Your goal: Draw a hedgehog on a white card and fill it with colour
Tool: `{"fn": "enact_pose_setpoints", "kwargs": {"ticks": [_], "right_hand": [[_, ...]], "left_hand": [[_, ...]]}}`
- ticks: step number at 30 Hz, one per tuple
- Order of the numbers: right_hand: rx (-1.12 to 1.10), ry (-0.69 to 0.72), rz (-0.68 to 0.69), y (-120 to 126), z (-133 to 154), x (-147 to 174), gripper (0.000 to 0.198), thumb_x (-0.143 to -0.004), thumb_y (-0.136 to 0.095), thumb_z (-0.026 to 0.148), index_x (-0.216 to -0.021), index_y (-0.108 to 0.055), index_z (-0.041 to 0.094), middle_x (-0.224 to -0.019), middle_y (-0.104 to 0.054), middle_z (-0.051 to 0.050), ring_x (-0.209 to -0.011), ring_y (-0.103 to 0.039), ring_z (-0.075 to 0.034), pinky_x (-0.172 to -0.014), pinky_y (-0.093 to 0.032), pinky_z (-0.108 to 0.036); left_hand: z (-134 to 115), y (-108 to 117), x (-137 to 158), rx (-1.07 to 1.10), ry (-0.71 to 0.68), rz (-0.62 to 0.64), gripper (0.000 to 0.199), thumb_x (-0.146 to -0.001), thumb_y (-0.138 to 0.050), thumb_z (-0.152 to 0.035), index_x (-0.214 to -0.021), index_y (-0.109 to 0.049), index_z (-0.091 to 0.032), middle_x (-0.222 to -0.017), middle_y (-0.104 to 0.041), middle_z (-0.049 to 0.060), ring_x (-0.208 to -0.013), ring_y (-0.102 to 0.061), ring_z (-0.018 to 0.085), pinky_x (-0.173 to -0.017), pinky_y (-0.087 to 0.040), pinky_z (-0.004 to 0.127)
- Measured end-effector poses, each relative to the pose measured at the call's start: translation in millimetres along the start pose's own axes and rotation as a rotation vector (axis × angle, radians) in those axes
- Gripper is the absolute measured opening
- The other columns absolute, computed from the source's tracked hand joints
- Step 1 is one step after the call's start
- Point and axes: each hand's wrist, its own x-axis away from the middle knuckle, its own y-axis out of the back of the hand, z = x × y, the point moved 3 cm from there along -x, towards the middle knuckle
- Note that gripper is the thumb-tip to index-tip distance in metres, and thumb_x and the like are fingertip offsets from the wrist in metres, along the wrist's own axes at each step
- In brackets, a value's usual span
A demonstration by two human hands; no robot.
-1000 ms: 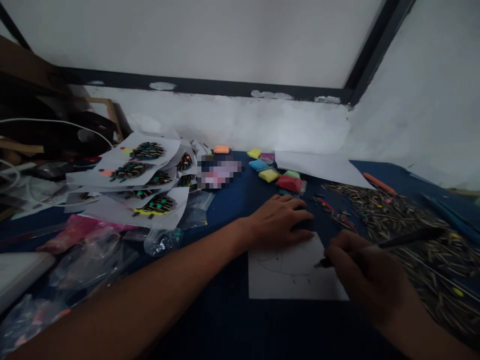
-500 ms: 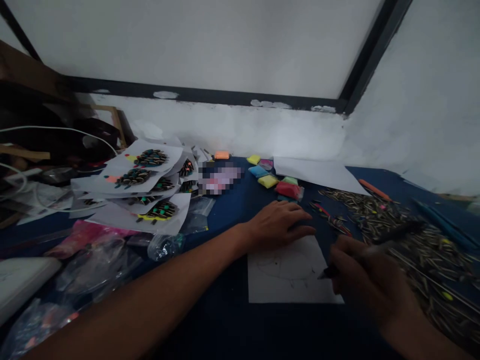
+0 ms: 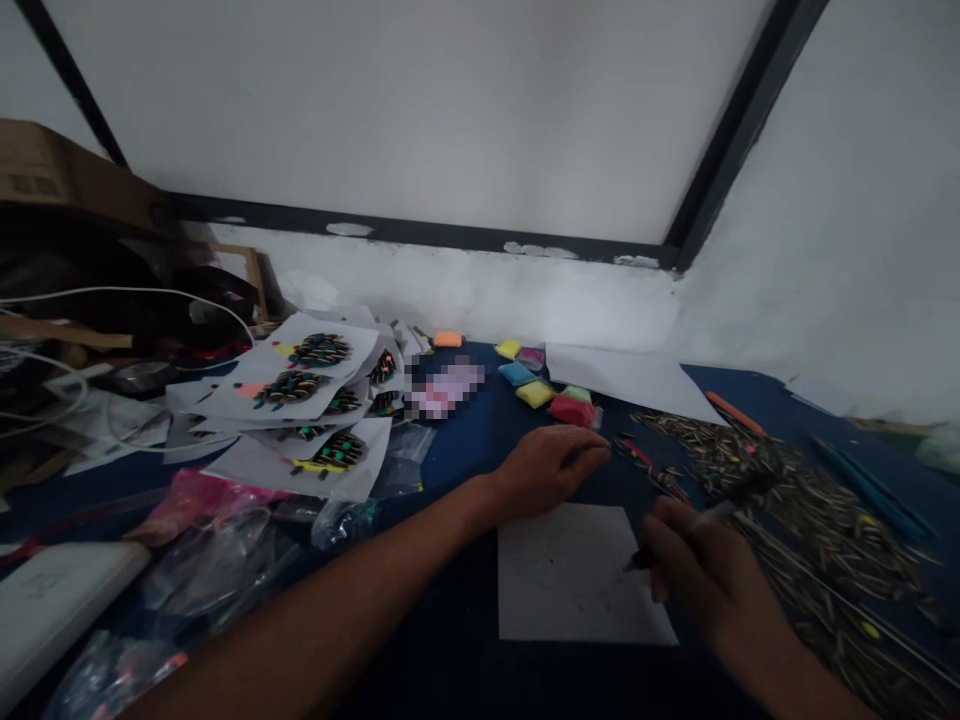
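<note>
A white sheet of paper lies on the dark blue tabletop, with a faint pencil-like outline and a small dark dot on it. Over its top edge rests my left hand, holding nothing visible, fingers stretched to the right and lying low. My right hand is closed around a dark pen. The pen's tip is at the right part of the drawing; whether it touches the paper I cannot tell. Just beyond my left hand lie small packets of coloured clay-like material, among them a red packet.
Striped seeds are heaped at the right, beside an orange stick and blue tweezers-like tool. Sheets with seed-covered hedgehog figures are stacked at the left. Plastic bags and a white box-like object lie nearer.
The view has tilted up slightly. My left hand's fingers have drawn closer together, and it has shifted toward the paper's top edge. The pen is still in my right hand, its tip near the drawing's right side.
</note>
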Motion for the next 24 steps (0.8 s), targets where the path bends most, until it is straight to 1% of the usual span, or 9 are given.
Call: {"fn": "enact_pose_setpoints", "kwargs": {"ticks": [3,5,8,10,11,15,18,22,24], "right_hand": [[-0.007,-0.003,0.02,0,2,-4,0.045,-0.092,-0.037,0.048,-0.057,-0.048,0.023,-0.052,-0.049,0.002,-0.052,-0.056,-0.016,-0.05,-0.043,-0.026],[-0.053,-0.031,0.003,1,2,-6,0.042,-0.092,-0.039,0.048,-0.062,-0.052,0.022,-0.057,-0.051,0.001,-0.053,-0.057,-0.015,-0.047,-0.045,-0.025],[-0.148,-0.042,-0.061,4,2,-7,0.031,-0.09,-0.044,0.048,-0.088,-0.06,0.021,-0.065,-0.06,0.0,-0.053,-0.06,-0.016,-0.046,-0.05,-0.026],[-0.144,-0.004,-0.098,7,2,-7,0.032,-0.09,-0.045,0.047,-0.102,-0.06,0.022,-0.073,-0.067,-0.003,-0.058,-0.065,-0.017,-0.051,-0.055,-0.027],[-0.124,0.015,-0.108,8,1,-7,0.032,-0.09,-0.045,0.046,-0.104,-0.061,0.022,-0.077,-0.07,-0.004,-0.062,-0.067,-0.018,-0.055,-0.057,-0.028],[-0.007,0.069,-0.135,9,0,-11,0.028,-0.088,-0.051,0.043,-0.1,-0.066,0.023,-0.097,-0.072,-0.008,-0.085,-0.07,-0.023,-0.073,-0.059,-0.032],[0.143,0.175,-0.131,6,1,-13,0.026,-0.09,-0.05,0.035,-0.106,-0.067,0.023,-0.106,-0.071,-0.009,-0.097,-0.068,-0.025,-0.08,-0.058,-0.034],[0.26,0.398,-0.145,7,5,-10,0.03,-0.09,-0.044,0.025,-0.111,-0.065,0.021,-0.107,-0.072,-0.011,-0.097,-0.069,-0.025,-0.078,-0.059,-0.032],[0.299,0.475,-0.117,7,6,-8,0.033,-0.089,-0.043,0.023,-0.115,-0.063,0.022,-0.109,-0.071,-0.011,-0.097,-0.069,-0.025,-0.078,-0.059,-0.033]], "left_hand": [[2,3,-2,-0.029,0.012,-0.022,0.027,-0.093,-0.044,-0.031,-0.103,-0.065,-0.017,-0.104,-0.068,0.005,-0.098,-0.062,0.016,-0.088,-0.046,0.027],[4,5,-3,-0.054,0.009,-0.032,0.028,-0.094,-0.043,-0.032,-0.1,-0.065,-0.016,-0.103,-0.068,0.005,-0.096,-0.062,0.016,-0.087,-0.046,0.027],[7,6,-3,-0.067,0.018,-0.051,0.032,-0.097,-0.038,-0.033,-0.098,-0.065,-0.016,-0.1,-0.068,0.005,-0.092,-0.062,0.014,-0.084,-0.046,0.025],[8,7,-3,-0.083,0.017,-0.062,0.034,-0.098,-0.035,-0.033,-0.097,-0.065,-0.016,-0.099,-0.068,0.004,-0.09,-0.062,0.013,-0.082,-0.046,0.024],[8,8,-3,-0.101,0.007,-0.062,0.034,-0.098,-0.035,-0.033,-0.096,-0.065,-0.016,-0.098,-0.068,0.004,-0.09,-0.062,0.014,-0.082,-0.046,0.024],[5,9,-2,-0.227,-0.056,-0.053,0.03,-0.097,-0.038,-0.029,-0.098,-0.064,-0.015,-0.098,-0.068,0.005,-0.095,-0.061,0.016,-0.087,-0.045,0.027],[3,10,-1,-0.27,-0.082,-0.059,0.028,-0.097,-0.038,-0.028,-0.101,-0.063,-0.016,-0.101,-0.068,0.006,-0.097,-0.061,0.016,-0.089,-0.044,0.027],[1,13,-1,-0.261,-0.086,-0.086,0.028,-0.097,-0.037,-0.027,-0.099,-0.062,-0.015,-0.101,-0.068,0.006,-0.096,-0.061,0.015,-0.089,-0.045,0.027],[1,14,-2,-0.244,-0.076,-0.099,0.029,-0.097,-0.035,-0.028,-0.099,-0.062,-0.016,-0.101,-0.067,0.006,-0.097,-0.061,0.015,-0.09,-0.045,0.028]]}}
